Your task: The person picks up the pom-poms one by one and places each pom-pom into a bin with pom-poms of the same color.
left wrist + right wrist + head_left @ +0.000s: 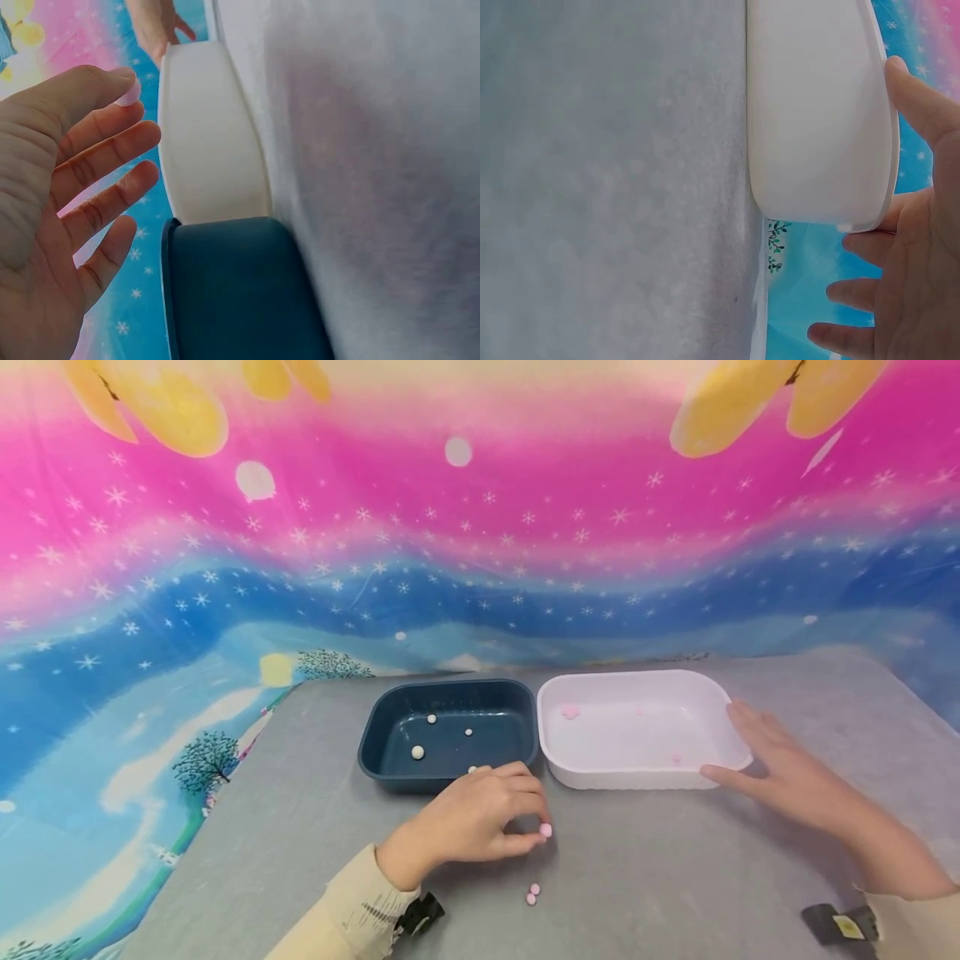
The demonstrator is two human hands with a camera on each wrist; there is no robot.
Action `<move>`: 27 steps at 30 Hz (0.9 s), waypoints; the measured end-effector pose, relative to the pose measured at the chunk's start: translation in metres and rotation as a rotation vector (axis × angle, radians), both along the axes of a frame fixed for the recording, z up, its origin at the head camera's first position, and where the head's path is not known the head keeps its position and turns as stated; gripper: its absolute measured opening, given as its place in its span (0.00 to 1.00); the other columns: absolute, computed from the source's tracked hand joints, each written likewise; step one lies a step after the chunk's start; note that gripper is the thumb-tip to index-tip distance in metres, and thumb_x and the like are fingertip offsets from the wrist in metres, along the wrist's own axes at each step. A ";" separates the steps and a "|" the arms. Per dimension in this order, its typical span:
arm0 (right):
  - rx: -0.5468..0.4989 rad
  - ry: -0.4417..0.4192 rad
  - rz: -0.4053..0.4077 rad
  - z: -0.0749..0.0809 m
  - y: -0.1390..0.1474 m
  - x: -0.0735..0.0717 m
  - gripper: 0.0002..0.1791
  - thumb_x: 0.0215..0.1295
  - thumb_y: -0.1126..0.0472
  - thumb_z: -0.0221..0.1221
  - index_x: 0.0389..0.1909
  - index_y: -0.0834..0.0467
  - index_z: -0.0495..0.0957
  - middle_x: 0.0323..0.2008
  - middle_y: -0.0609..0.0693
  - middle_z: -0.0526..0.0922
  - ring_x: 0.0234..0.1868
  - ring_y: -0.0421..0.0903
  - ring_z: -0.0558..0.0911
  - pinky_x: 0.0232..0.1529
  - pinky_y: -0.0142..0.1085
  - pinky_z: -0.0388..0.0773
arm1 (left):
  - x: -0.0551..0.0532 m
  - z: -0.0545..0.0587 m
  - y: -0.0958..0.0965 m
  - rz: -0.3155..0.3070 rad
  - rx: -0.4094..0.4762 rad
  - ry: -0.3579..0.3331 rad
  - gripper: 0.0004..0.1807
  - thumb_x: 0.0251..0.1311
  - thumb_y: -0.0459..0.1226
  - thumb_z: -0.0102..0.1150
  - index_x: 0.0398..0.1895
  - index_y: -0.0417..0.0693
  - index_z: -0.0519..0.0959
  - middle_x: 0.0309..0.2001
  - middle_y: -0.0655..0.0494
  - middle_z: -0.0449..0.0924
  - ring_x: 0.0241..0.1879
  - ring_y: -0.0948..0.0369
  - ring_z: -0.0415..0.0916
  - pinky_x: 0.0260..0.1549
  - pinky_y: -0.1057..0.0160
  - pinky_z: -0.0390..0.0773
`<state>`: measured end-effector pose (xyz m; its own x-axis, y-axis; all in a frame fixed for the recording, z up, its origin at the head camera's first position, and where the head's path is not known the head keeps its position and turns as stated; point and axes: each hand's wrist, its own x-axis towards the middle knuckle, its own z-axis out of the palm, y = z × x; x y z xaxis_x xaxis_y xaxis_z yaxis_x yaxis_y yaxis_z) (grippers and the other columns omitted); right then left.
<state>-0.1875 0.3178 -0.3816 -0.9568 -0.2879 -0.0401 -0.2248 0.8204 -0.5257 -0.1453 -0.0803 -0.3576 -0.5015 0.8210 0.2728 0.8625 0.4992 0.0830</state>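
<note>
Between thumb and index finger my left hand point(476, 818) pinches a small pink ball point(546, 831), in front of the gap between two trays. The left wrist view shows the same pink ball point(130, 94) at the thumb tip, with the other fingers spread. Two more pink balls point(532, 895) lie touching on the table, nearer to me. My right hand point(798, 777) rests against the right end of the white tray point(622, 778), thumb at the front rim and straight fingers along the side. Inside that tray are a pink flower-shaped piece point(570, 712) and a pink bit point(677, 758).
Left of the white tray, almost touching it, stands a dark blue tray point(405, 783) with several whitish balls point(417, 752) in it. A grey cloth point(645, 868) covers the table. A colourful printed curtain point(450, 577) hangs behind and at the left.
</note>
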 end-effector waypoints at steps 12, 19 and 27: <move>-0.005 0.000 -0.006 -0.001 -0.001 0.001 0.57 0.68 0.38 0.57 0.79 0.57 0.28 0.78 0.64 0.26 0.75 0.73 0.26 0.64 0.76 0.32 | -0.014 0.006 0.006 -0.035 0.127 0.007 0.06 0.65 0.46 0.62 0.36 0.56 0.84 0.35 0.67 0.83 0.44 0.69 0.74 0.36 0.74 0.73; -0.006 -0.008 -0.013 -0.001 -0.001 0.001 0.58 0.68 0.38 0.57 0.79 0.57 0.28 0.78 0.64 0.27 0.75 0.73 0.27 0.64 0.76 0.34 | -0.025 0.008 0.009 -0.029 0.183 0.009 0.05 0.63 0.43 0.64 0.37 0.55 0.85 0.37 0.66 0.83 0.43 0.68 0.74 0.42 0.71 0.76; -0.012 0.000 -0.012 -0.001 -0.002 0.001 0.58 0.67 0.38 0.58 0.79 0.57 0.29 0.78 0.64 0.27 0.75 0.73 0.28 0.65 0.76 0.35 | -0.037 0.009 0.012 -0.006 0.203 0.030 0.04 0.62 0.43 0.66 0.38 0.55 0.85 0.39 0.65 0.84 0.44 0.67 0.75 0.45 0.70 0.77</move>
